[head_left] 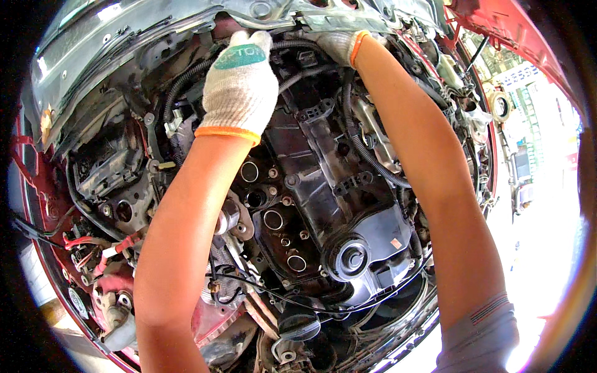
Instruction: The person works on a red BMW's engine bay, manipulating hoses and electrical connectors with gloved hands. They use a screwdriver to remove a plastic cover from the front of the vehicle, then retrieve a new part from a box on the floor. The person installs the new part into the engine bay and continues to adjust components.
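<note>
Both my hands wear white knit work gloves with orange cuffs and reach to the far end of an open engine bay. My left hand (pixel 240 84), with a green patch on its back, is by the corrugated black hose (pixel 186 76) at the firewall. Its fingers bend away from view beyond the knuckles. Farther right, my right hand (pixel 337 47) reaches in below the cowl edge (pixel 348 23), its fingers hidden there. Whether either hand grips anything cannot be seen. Between my forearms lies the black engine cover (pixel 305 180), with a round cap (pixel 352 256) at its near end.
Left of the cover, round openings (pixel 273 219) show in the engine top. A thin black cable (pixel 292 301) crosses the near side. Red cables (pixel 118 248) lie at the left. Another corrugated hose (pixel 357 140) runs beneath my right forearm. A red body panel (pixel 510 31) rises at upper right.
</note>
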Tool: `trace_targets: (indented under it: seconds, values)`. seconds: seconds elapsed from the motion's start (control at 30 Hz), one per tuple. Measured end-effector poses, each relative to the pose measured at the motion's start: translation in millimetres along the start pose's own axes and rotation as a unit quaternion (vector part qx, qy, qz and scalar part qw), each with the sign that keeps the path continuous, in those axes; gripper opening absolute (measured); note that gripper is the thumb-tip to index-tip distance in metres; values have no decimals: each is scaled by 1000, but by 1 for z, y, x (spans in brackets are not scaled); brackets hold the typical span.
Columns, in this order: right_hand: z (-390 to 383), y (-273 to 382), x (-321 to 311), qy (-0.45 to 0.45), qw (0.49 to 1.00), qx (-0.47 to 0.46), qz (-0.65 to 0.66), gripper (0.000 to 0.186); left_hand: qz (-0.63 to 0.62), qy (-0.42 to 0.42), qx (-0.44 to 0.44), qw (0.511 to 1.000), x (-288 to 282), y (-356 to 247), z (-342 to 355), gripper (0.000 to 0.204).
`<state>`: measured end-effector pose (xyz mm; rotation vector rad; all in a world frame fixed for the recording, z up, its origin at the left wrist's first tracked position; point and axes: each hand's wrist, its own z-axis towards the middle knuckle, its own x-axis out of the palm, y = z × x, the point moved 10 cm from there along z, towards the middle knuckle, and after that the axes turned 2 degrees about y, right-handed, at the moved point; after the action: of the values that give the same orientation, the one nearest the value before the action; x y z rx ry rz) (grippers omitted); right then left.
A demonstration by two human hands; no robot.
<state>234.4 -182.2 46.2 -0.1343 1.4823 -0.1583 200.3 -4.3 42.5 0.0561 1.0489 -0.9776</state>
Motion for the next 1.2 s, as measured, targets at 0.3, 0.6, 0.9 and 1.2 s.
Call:
trace_targets:
  seconds: [0.3, 0.6, 0.9, 1.2]
  values:
    - [0, 1, -5, -35, 992, -67, 104, 55, -72, -52, -2, 996, -2, 9, 1, 27]
    - [-8, -5, -9, -38, 970, -121, 207, 53, -55, -90, 38, 994, -13, 1, 1, 24]
    - [-8, -3, -9, -51, 964, -138, 221, 51, 63, 17, 28, 997, 2, -12, -4, 29]
    - [-12, -5, -10, -65, 959, -148, 234, 49, 142, 5, 93, 986, 7, -12, -5, 30]
